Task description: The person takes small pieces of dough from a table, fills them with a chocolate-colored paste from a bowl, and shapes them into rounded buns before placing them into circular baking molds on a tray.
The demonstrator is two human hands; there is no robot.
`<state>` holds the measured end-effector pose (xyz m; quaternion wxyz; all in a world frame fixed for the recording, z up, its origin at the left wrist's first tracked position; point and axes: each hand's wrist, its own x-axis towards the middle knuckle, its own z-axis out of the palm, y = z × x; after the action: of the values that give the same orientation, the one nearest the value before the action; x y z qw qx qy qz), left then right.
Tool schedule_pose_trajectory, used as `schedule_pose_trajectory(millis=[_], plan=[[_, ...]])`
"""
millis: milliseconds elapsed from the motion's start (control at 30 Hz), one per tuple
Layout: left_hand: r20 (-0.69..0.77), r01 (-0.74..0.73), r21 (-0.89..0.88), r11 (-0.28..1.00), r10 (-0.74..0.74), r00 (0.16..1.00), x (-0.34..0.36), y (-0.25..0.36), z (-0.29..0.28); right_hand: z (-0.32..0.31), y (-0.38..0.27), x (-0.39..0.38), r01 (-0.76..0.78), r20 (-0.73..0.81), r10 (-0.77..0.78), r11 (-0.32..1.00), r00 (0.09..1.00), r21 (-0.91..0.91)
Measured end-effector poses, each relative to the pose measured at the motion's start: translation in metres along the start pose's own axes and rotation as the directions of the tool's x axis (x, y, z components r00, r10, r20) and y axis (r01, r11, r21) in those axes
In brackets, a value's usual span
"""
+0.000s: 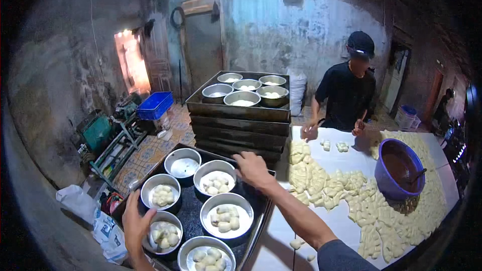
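On a dark baking tray (188, 211) in front of me stand several round metal pans, most holding clusters of pale dough pieces. My left hand (136, 225) is at the tray's left side, thumb and fingers apart, beside a pan with dough (151, 243). Toward the tray's far right corner reaches my right hand (252, 169), fingers extended, close to the rim of another pan (203, 168). Whether it touches that rim I cannot tell. The far left pan (182, 163) shows no dough cluster. Neither hand appears to hold anything.
Beyond the tray rises a stack of dark trays (236, 128), topped with more pans. On the right, a white table (321, 221) carries many dough pieces and a purple tub (384, 175) of brown filling. A co-worker (346, 93) stands behind it. A blue crate (154, 105) sits left.
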<state>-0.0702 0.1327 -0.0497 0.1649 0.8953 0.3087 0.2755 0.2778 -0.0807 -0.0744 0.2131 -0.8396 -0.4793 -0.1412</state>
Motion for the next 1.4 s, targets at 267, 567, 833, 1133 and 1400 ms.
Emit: schedule_pose_trajectory(millis=[267, 567, 833, 1133, 1400], plan=[[-0.18, 0.354, -0.628, 0.693, -0.572, 0.8, -0.186, 0.055, 0.055, 0.014, 0.085, -0.051, -0.272, 0.219, 0.253, 0.96, 0.943, 0.062], [-0.023, 0.471, -0.786, 0.401, -0.78, 0.625, -0.206, 0.022, 0.072, 0.016, 0.088, -0.09, -0.233, 0.075, 0.224, 0.961, 0.972, 0.151], [-0.567, 0.185, -0.349, 0.919, -0.364, 0.739, -0.203, 0.075, 0.042, -0.038, 0.096, -0.157, -0.279, 0.03, 0.32, 0.772, 0.947, 0.572], [-0.173, -0.153, -0.55, 0.821, 0.067, 0.983, -0.225, 0.293, 0.145, -0.064, 0.214, -0.382, -0.665, 0.028, 0.757, 0.556, 0.653, 0.499], [0.392, -0.17, -0.536, 0.827, 0.422, 0.818, -0.192, 0.398, 0.334, -0.056, 0.255, -0.358, -0.472, 0.055, 0.468, 0.875, 0.882, 0.111]])
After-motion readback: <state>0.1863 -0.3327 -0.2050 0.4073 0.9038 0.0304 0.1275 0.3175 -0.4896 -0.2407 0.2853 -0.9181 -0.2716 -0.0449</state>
